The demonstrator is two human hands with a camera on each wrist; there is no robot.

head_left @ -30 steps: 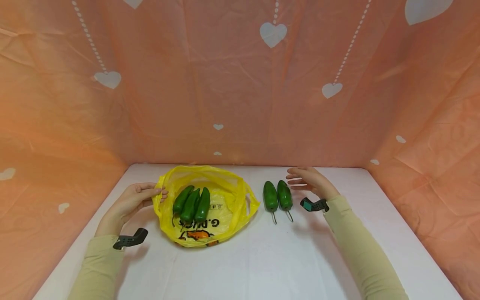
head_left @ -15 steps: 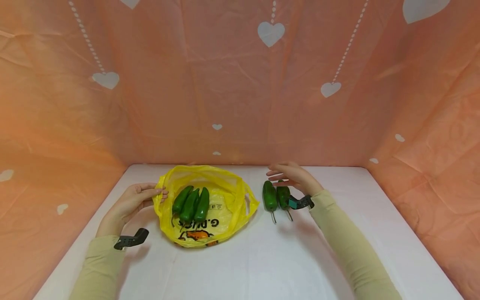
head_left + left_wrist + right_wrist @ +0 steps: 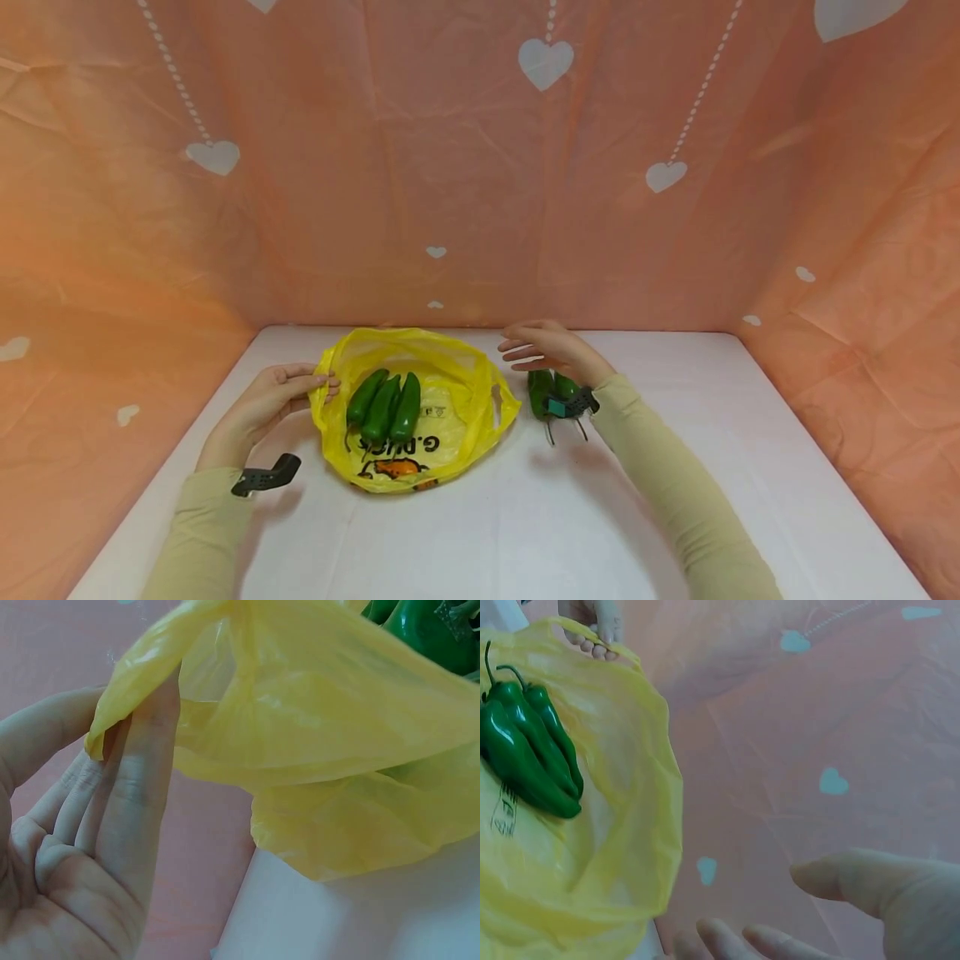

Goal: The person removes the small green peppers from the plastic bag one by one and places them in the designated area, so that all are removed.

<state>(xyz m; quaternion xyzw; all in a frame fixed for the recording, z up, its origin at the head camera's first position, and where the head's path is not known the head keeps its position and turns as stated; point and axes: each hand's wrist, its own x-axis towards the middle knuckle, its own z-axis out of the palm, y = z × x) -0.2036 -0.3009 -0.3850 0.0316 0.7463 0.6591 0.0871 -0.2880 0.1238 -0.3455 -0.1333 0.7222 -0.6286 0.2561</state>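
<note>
A yellow plastic bag [image 3: 457,467] lies with its mouth spread on the white table. Inside it rest three green peppers [image 3: 406,408], side by side. My left hand [image 3: 262,406] pinches the bag's left edge between thumb and fingers, as the left wrist view also shows. Just right of the bag, my right hand [image 3: 551,346] hovers with fingers loosely extended and holds nothing. Partly hidden beneath that hand and its wrist camera are two more green peppers [image 3: 540,398], stems toward me. In the right wrist view, the thumb and fingertips [image 3: 817,877] are apart.
The white table [image 3: 420,550] ends at the back against an orange cloth [image 3: 480,192] with pale hearts, which also hangs along both sides. The bag's right handle loop [image 3: 504,408] stands close to the two loose peppers.
My right hand has moved left, from beside the two loose peppers to over them and toward the bag. The left hand keeps its hold on the bag edge.
</note>
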